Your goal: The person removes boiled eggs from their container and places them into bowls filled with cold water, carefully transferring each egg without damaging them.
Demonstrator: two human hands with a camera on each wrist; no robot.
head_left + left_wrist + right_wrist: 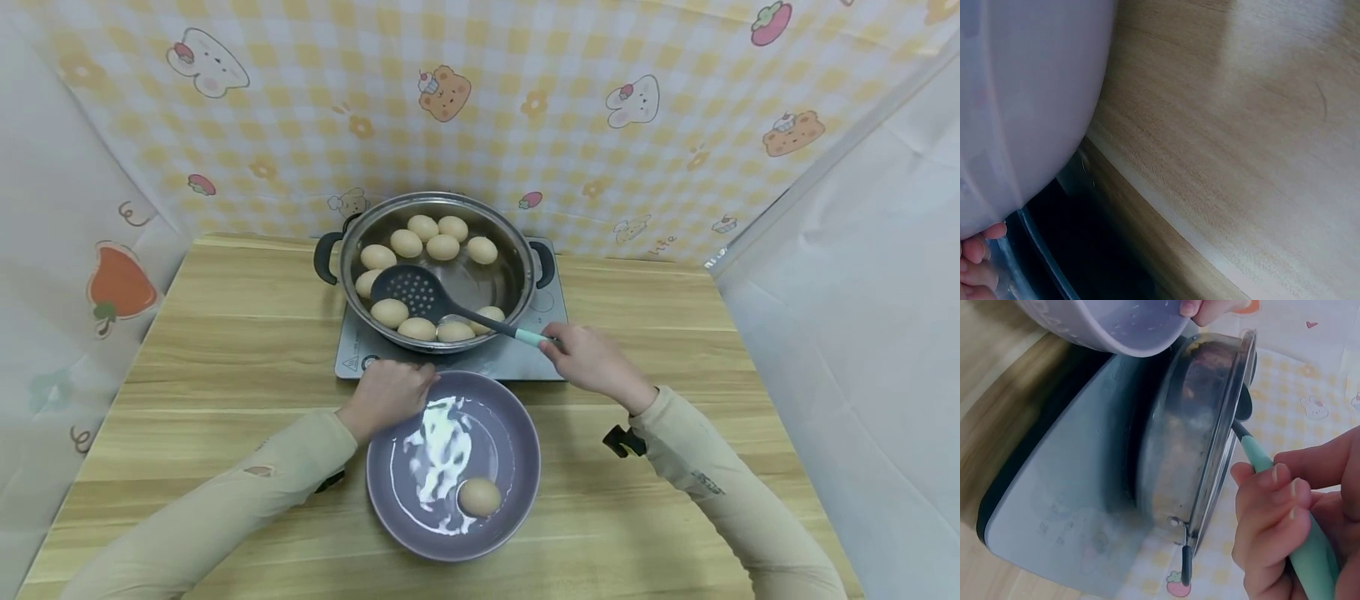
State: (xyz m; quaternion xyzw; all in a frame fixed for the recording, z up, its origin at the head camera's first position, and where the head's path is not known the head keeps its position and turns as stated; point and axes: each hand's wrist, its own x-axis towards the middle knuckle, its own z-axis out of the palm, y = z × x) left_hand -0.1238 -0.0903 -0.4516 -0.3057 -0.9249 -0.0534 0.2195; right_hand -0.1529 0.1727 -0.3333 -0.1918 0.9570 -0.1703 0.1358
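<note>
My right hand (pixel 592 360) grips the mint-green handle (pixel 1257 453) of a dark slotted spoon (pixel 411 292). The spoon's perforated head is over the left part of a steel pot (pixel 517 242), among several pale eggs (pixel 406 243); no egg shows on it. With my left hand (pixel 390 396) I hold the far-left rim of a purple bowl (pixel 517 433), just in front of the pot. In the left wrist view, fingertips (pixel 996 230) show against the bowl's outer side. A single egg (pixel 480 497) lies in the bowl at its near right.
Under the pot is a flat grey cooktop (pixel 551 367) on the wood-grain table (pixel 637 317). Black side handles (pixel 326 257) stick out from the pot. A yellow checked cloth (pixel 495 125) hangs behind, and white panels (pixel 870 275) stand on both sides.
</note>
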